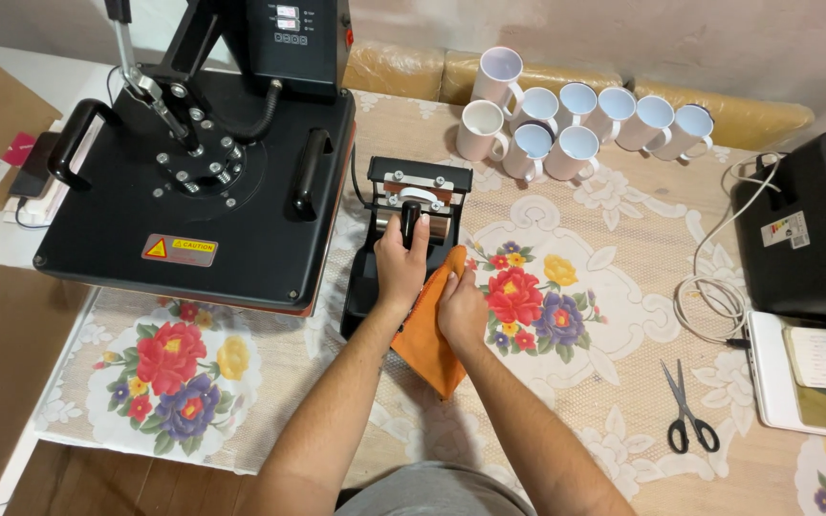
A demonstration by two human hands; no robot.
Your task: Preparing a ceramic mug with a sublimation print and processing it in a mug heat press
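Left hand [402,260] wrapped tight around the black lever [411,222] of the small mug press [403,239], thumb on top, probably for leverage. Right hand [461,308] gripping an orange cloth [424,334], bunched against the press's right side, likely as a heat guard. Can't really tell whether a mug sits inside the clamp, too hidden by the hands. Sitting mid-table on a floral tablecloth [566,239]. Big flat heat press [203,172] just left, close enough to nearly touch. Bunch of white mugs [576,119] lined up at the far edge, within easy reach. Scissors [687,411] near right, white cable [709,287] and black machine [805,229] far right.
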